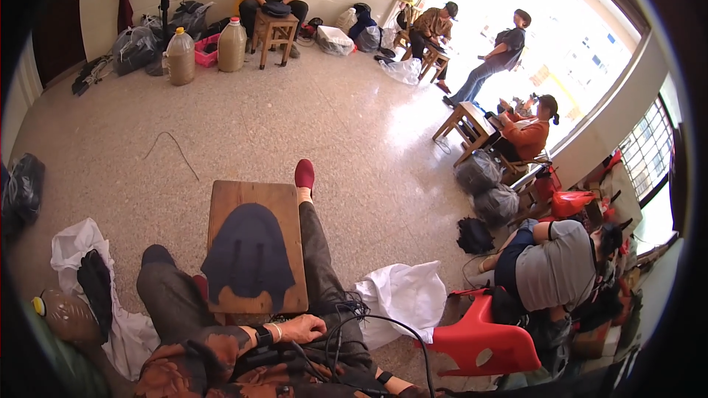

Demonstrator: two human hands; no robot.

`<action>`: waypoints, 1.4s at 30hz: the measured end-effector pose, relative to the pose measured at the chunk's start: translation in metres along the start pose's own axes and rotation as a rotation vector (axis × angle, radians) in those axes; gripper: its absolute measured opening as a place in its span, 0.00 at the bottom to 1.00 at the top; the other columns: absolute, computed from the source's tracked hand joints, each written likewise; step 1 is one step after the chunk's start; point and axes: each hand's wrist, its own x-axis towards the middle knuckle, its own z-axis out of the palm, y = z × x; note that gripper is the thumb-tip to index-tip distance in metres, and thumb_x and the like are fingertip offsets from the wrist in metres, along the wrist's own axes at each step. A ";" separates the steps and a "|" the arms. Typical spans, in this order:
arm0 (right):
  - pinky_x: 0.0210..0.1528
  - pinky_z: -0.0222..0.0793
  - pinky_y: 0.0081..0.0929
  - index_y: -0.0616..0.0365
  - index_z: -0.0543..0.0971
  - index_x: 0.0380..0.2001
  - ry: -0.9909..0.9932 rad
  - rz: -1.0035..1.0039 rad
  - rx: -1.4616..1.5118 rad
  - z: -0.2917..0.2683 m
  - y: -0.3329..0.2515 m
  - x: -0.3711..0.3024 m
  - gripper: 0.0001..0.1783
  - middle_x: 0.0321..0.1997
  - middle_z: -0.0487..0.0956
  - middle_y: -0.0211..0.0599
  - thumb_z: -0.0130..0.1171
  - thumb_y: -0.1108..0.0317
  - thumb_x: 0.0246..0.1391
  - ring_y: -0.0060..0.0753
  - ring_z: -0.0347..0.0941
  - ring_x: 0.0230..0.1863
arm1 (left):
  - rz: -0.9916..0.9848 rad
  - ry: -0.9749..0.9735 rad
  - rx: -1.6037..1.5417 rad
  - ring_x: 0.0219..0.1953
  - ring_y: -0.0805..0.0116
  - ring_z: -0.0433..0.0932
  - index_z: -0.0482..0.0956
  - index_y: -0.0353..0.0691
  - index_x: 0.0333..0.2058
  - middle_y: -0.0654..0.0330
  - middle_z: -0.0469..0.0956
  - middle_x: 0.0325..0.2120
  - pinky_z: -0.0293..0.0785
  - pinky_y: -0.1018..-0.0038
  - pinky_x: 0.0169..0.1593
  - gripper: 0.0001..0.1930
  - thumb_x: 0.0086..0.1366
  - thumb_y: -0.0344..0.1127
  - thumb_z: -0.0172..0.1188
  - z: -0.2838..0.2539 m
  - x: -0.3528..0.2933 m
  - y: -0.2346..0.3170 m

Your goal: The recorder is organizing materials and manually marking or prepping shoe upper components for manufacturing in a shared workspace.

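Note:
My left hand (301, 329) lies across my lap just below a wooden stool (221, 206), with a dark band and a bracelet at its wrist. Its fingers look curled together, and whatever they hold, if anything, is hidden. Flat on the stool top rests a dark navy piece of fabric (248, 256), curved at its far end, with two darker strips down its middle. A tangle of dark threads (352, 305) lies on my right thigh, beside the hand. Only a banded part of my right forearm (396, 383) shows at the lower edge; the right hand is out of sight.
White cloth (402, 298) and a red plastic chair (483, 339) are on my right. More white cloth (77, 239) and a plastic jug (70, 315) lie left. A thin cord (177, 149) is on the floor ahead. Several people sit on stools beyond; one person (504, 48) stands by the doorway.

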 end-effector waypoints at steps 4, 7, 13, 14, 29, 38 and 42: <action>0.36 0.72 0.28 0.60 0.79 0.36 -0.008 -0.007 0.001 0.003 -0.001 -0.001 0.07 0.34 0.79 0.34 0.56 0.69 0.57 0.28 0.73 0.34 | -0.062 0.083 -0.043 0.36 0.57 0.79 0.79 0.32 0.38 0.50 0.81 0.34 0.73 0.64 0.44 0.12 0.63 0.36 0.54 0.001 0.001 -0.002; 0.36 0.72 0.28 0.60 0.79 0.36 -0.017 -0.014 0.002 0.006 -0.003 0.001 0.07 0.34 0.79 0.34 0.56 0.69 0.56 0.28 0.73 0.34 | -0.086 0.050 -0.049 0.37 0.59 0.79 0.79 0.33 0.39 0.51 0.81 0.33 0.73 0.65 0.45 0.13 0.64 0.37 0.54 0.000 0.000 -0.009; 0.36 0.72 0.28 0.60 0.79 0.35 -0.045 -0.025 0.001 0.013 -0.005 0.004 0.06 0.33 0.79 0.34 0.56 0.70 0.56 0.28 0.73 0.34 | -0.102 -0.016 -0.078 0.38 0.61 0.79 0.79 0.32 0.41 0.52 0.82 0.34 0.74 0.67 0.46 0.15 0.65 0.39 0.56 -0.002 -0.006 -0.010; 0.36 0.72 0.28 0.60 0.79 0.35 -0.052 -0.027 0.002 0.014 -0.006 0.006 0.06 0.33 0.79 0.34 0.57 0.70 0.56 0.28 0.73 0.34 | -0.040 -0.032 -0.090 0.38 0.60 0.79 0.78 0.31 0.42 0.52 0.81 0.35 0.74 0.67 0.46 0.15 0.64 0.38 0.57 0.000 -0.007 -0.011; 0.35 0.72 0.27 0.60 0.79 0.34 -0.212 -0.022 0.035 0.048 -0.004 0.042 0.06 0.32 0.79 0.33 0.57 0.70 0.56 0.27 0.73 0.33 | -0.029 -0.052 -0.040 0.38 0.56 0.79 0.78 0.32 0.41 0.50 0.81 0.33 0.75 0.64 0.44 0.15 0.60 0.37 0.61 -0.008 -0.005 0.005; 0.35 0.72 0.27 0.60 0.79 0.34 -0.279 -0.007 0.032 0.058 -0.003 0.049 0.06 0.32 0.79 0.33 0.57 0.71 0.55 0.27 0.73 0.32 | 0.110 -0.019 0.060 0.32 0.52 0.80 0.77 0.30 0.34 0.48 0.80 0.28 0.74 0.62 0.38 0.11 0.54 0.31 0.61 -0.003 -0.002 0.005; 0.35 0.72 0.27 0.60 0.79 0.34 -0.299 0.002 0.038 0.064 -0.002 0.050 0.05 0.31 0.79 0.32 0.57 0.71 0.55 0.27 0.73 0.32 | 0.087 0.011 0.032 0.33 0.53 0.80 0.78 0.30 0.34 0.48 0.80 0.28 0.75 0.63 0.39 0.12 0.54 0.32 0.60 -0.001 -0.002 -0.001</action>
